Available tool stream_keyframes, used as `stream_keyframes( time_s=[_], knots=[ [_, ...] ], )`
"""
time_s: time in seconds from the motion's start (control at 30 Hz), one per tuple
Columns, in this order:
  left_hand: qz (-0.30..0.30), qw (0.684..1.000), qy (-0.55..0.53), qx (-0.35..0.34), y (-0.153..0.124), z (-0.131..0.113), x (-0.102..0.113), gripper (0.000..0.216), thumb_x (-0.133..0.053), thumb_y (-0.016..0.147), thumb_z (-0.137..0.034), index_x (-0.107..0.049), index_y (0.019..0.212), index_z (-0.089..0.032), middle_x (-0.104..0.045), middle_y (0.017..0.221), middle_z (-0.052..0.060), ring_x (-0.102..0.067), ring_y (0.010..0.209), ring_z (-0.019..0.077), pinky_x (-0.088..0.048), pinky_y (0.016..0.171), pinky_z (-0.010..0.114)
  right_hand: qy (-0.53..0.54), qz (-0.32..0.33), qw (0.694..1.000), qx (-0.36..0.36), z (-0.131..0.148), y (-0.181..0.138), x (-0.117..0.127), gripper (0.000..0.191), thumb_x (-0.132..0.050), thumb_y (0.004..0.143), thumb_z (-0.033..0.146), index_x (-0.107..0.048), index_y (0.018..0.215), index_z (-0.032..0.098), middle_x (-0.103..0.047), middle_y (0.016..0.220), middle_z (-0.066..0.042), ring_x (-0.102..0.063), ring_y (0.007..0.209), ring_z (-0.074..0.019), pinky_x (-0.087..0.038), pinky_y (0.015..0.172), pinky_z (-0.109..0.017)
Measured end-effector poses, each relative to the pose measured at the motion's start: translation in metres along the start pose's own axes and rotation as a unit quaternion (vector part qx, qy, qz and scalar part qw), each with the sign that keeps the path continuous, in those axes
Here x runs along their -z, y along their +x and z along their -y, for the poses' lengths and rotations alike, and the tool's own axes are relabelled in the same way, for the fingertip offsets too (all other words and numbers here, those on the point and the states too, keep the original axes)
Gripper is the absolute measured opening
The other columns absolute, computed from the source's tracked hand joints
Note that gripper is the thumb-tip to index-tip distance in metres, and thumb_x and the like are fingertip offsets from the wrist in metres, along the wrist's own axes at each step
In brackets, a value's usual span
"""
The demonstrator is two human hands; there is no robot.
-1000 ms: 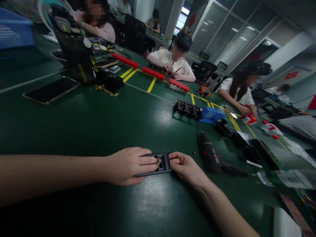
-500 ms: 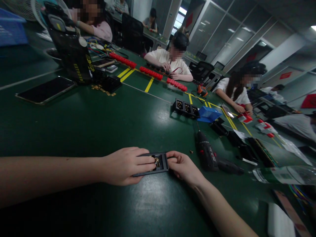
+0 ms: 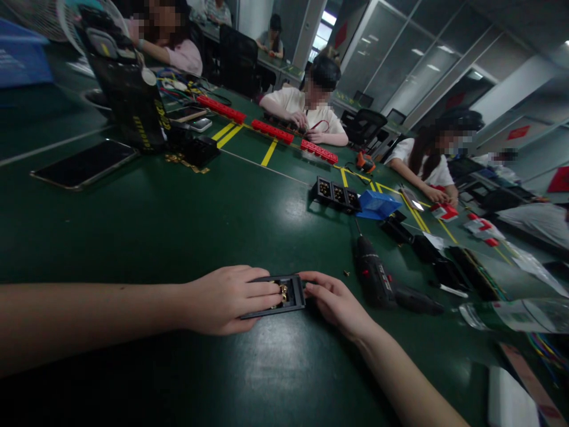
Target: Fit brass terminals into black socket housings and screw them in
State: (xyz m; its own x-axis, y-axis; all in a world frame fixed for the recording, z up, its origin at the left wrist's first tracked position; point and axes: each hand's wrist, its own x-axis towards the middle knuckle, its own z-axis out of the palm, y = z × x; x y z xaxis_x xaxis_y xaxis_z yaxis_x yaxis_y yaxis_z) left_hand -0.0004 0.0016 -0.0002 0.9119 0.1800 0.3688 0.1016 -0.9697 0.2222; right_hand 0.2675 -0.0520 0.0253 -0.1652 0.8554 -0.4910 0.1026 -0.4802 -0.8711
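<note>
A black plastic socket housing (image 3: pixel 294 293) with brass contacts inside lies low over the table, tilted slightly. My left hand (image 3: pixel 231 299) is closed around its left part, fingers lying across the opening and hiding much of the inside. At the housing's right end, the fingertips of my right hand (image 3: pixel 335 299) are curled against the edge; whether something small is between them is hidden. Just right of that hand are a small brass screw (image 3: pixel 346 273) and a black electric screwdriver (image 3: pixel 376 273), its bit pointing away from me.
Farther back stand a black three-part socket block (image 3: pixel 335 194) and a blue box (image 3: pixel 377 203). A phone (image 3: pixel 86 163) and a black bag (image 3: pixel 128 101) are at left. A plastic bottle (image 3: pixel 515 314) lies at right. Co-workers (image 3: pixel 306 112) sit across the green table (image 3: pixel 200 225).
My right hand's fingers have shifted and loosened slightly at the housing's end. The left hand keeps its hold. The view has moved very slightly.
</note>
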Motion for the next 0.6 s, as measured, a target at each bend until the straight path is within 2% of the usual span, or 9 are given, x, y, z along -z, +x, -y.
stream_keyframes(
  time_s=[0.33,0.47,0.6],
  knots=[
    [-0.002,1.000,-0.006,0.000,0.0012,-0.0007,0.0002,0.048,-0.059,0.090,-0.023,-0.053,0.137,-0.016,-0.065,0.131,0.012,-0.059,0.118,0.0296,-0.054,0.092,0.041,-0.012,0.012,1.000,-0.006,0.0025,-0.0030,0.0022,0.047,-0.071,0.082,0.046,-0.067,0.118,0.017,-0.068,0.077,0.000,-0.026,0.041,-0.0024,-0.013,0.039,-0.021],
    [-0.005,1.000,-0.007,-0.002,0.0012,-0.0004,0.0009,0.047,-0.059,0.090,-0.023,-0.054,0.136,-0.016,-0.065,0.130,0.013,-0.059,0.119,0.0298,-0.055,0.092,0.042,-0.014,0.006,1.000,-0.004,0.0026,-0.0037,0.0022,0.047,-0.072,0.079,0.049,-0.069,0.115,0.019,-0.066,0.075,0.000,-0.033,0.045,-0.0051,-0.019,0.042,-0.021],
    [-0.008,1.000,-0.006,-0.004,0.0013,-0.0010,0.0013,0.045,-0.060,0.089,-0.023,-0.056,0.134,-0.016,-0.066,0.128,0.012,-0.060,0.117,0.0300,-0.055,0.091,0.042,-0.022,0.010,1.000,0.005,0.0003,-0.0022,0.0037,0.045,-0.073,0.080,0.050,-0.069,0.112,0.019,-0.062,0.072,0.001,-0.047,0.055,-0.0098,-0.030,0.048,-0.021]
  ],
)
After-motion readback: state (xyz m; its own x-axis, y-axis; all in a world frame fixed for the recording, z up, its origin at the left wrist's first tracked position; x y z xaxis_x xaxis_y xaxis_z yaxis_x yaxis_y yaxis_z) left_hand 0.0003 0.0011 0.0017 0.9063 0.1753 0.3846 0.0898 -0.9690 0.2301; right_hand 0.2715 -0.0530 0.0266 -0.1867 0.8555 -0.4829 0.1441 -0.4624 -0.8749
